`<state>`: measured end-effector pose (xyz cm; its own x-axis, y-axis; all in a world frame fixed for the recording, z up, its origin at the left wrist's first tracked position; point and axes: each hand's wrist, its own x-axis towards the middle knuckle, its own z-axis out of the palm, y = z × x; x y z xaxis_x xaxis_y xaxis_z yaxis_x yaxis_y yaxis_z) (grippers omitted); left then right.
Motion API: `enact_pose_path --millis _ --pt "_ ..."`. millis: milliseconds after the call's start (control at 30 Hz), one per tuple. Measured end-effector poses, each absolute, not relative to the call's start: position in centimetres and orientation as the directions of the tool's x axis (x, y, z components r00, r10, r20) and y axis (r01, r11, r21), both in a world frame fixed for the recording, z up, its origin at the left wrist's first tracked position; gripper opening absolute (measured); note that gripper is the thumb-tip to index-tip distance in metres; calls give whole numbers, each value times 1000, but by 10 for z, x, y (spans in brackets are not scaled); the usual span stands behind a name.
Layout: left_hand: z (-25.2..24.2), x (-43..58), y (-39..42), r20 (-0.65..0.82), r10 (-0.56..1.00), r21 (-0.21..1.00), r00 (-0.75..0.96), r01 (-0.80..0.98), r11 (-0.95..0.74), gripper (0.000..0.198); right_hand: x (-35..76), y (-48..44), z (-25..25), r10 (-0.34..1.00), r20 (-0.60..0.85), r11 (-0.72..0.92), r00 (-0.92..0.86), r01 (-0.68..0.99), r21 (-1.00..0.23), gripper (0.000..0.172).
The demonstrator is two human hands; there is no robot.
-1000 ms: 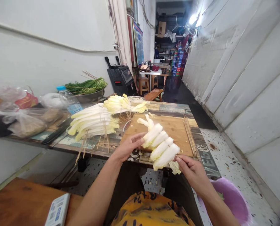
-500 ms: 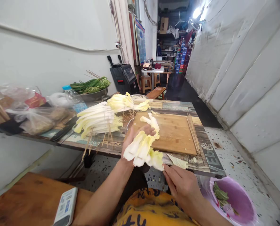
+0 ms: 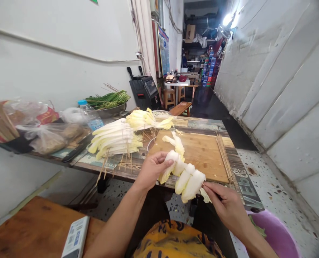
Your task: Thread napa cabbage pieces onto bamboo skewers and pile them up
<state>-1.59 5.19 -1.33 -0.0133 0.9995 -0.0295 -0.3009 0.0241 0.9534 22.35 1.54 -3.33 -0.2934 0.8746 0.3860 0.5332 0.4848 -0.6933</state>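
Observation:
Several pale cabbage pieces (image 3: 187,175) hang in a row on a thin skewer above the table's front edge. My left hand (image 3: 155,168) pinches the leftmost piece between thumb and fingers. At the right end, my right hand (image 3: 223,199) is closed round the skewer, most of which the cabbage and fingers hide. Behind them, a loose cabbage leaf (image 3: 178,145) lies on the wooden cutting board (image 3: 202,148). Bare skewers (image 3: 224,157) line the board's right side. Left of the board is a pile of skewered cabbage (image 3: 116,138), with more yellow leaves (image 3: 143,119) behind it.
A knife (image 3: 75,150), plastic bags (image 3: 48,138), a water bottle (image 3: 93,118) and a bowl of greens (image 3: 108,102) occupy the table's left part. A pink bin (image 3: 279,233) stands at the lower right, and a wooden bench (image 3: 35,229) with a white box (image 3: 76,236) at the lower left.
The cabbage pieces have turned over, white ends now up, and shifted right. My left hand, open beneath them before, now pinches the left piece. My right hand has moved slightly right.

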Motion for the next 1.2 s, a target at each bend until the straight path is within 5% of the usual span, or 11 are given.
enact_pose_path --millis 167,267,367,467,600,767,967,1200 --pt "-17 -40 80 -16 988 963 -156 -267 -27 38 253 18 -29 962 202 266 -183 470 -842 24" --pt "-24 -44 104 26 990 998 -140 -47 -33 43 256 26 -23 984 -48 -16 -172 186 -982 32" --pt "-30 -37 117 53 984 999 -170 0 -54 44 243 36 -17 967 -139 -150 -214 -38 -988 37" --pt "-26 -28 109 65 983 995 -174 -65 -78 49 224 45 -14 969 -102 -109 -226 -20 -994 36" --pt "-12 -21 77 -61 959 865 276 -464 188 69 208 54 -11 956 3 44 -292 134 -990 32" --pt "-11 -21 56 -63 973 773 221 -606 188 31 200 63 -14 938 -38 53 -344 250 -967 35" --pt "11 -57 58 -56 998 840 10 -540 53 29 169 62 5 869 -137 -34 -475 220 -975 45" --pt "75 -169 91 152 955 978 -254 -100 -183 27 34 101 54 781 17 68 -624 59 -996 14"
